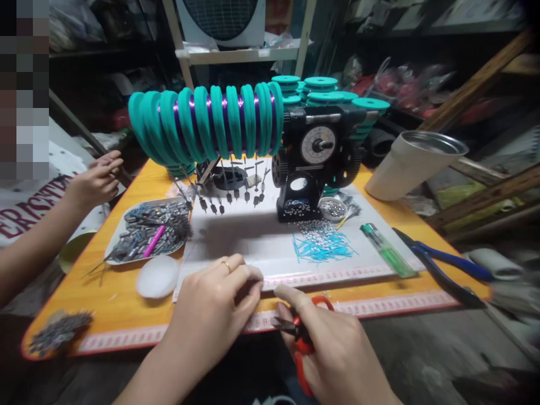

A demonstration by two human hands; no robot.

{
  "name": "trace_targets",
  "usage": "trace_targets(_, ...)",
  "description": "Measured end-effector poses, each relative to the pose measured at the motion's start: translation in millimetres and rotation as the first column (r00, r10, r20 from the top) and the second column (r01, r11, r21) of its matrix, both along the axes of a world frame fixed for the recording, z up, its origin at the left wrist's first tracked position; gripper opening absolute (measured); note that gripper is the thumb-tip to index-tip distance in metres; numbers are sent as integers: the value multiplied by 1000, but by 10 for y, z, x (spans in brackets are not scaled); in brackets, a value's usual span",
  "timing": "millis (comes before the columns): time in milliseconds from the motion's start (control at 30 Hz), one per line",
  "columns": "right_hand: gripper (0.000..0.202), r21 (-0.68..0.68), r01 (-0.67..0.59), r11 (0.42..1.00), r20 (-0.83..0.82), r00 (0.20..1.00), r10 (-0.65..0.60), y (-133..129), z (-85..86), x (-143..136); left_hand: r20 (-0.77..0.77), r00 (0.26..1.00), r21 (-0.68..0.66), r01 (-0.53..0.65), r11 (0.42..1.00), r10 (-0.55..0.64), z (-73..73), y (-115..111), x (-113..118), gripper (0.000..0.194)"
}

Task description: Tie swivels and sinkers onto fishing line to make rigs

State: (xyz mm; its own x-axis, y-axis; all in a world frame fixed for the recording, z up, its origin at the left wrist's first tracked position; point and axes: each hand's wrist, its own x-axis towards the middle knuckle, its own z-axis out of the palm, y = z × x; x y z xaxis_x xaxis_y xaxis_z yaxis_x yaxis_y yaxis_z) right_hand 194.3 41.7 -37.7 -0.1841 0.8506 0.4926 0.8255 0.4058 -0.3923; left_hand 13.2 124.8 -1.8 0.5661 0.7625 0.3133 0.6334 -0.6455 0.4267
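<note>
Red-handled scissors (304,344) are held in my right hand (333,343), their short dark blades pointing left over the printed measuring tape (367,306). My left hand (221,292) rests at the board's front edge, fingers curled and thumb pressed toward the fingertips; anything pinched there is too small to see. A narrow gap parts the two hands. Beyond them stands a black winding machine (301,163) with a row of teal spools (211,121) and purple thread. Small dark clips (230,196) hang below the spools. Blue tube pieces (324,247) and small beads (316,229) lie on the white board (236,242).
On the left are a tray of metal parts (147,230), a white round dish (157,277) and another person's hand (99,177). At right lie a green lighter (390,253), blue-handled pliers (447,261) and a large tumbler (411,163). A pile of dark parts (61,332) sits front left.
</note>
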Motion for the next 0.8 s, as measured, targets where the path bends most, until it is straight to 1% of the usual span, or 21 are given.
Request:
trace_targets(100,42,-24,4,1000,45,999,-2,19,44,-20,-20,1000,40,7,999,-6,-2,-17,5,12)
trace_targets(233,51,-18,24,1000,108,994,-22,69,110,-57,-28,1000,37,5,999,-4,-3,-21,1,13)
trace_targets(333,57,-27,47,999,174,984,-41,81,119,-82,-34,999,24,6,1000,-5,-7,-19,10,14)
trace_targets(400,60,-47,59,997,249,968,-45,67,111,-92,-39,999,27,9,1000,-7,-13,-18,14,14)
trace_targets(533,67,-37,62,997,454,890,-38,28,120,-94,-39,998,31,42,999,-40,-24,-1,-44,14)
trace_targets(600,65,-1,43,999,534,845,-36,26,158,-99,-14,998,35,55,998,-55,-24,16,-115,14)
trace_targets(667,60,25,10,1000,603,798,-23,34,220,-117,43,997,14,61,998,-61,-21,31,-199,14)
trace_targets(800,51,7,-17,1000,731,682,6,49,397,-198,149,986,-64,80,995,-69,-24,32,-316,13)
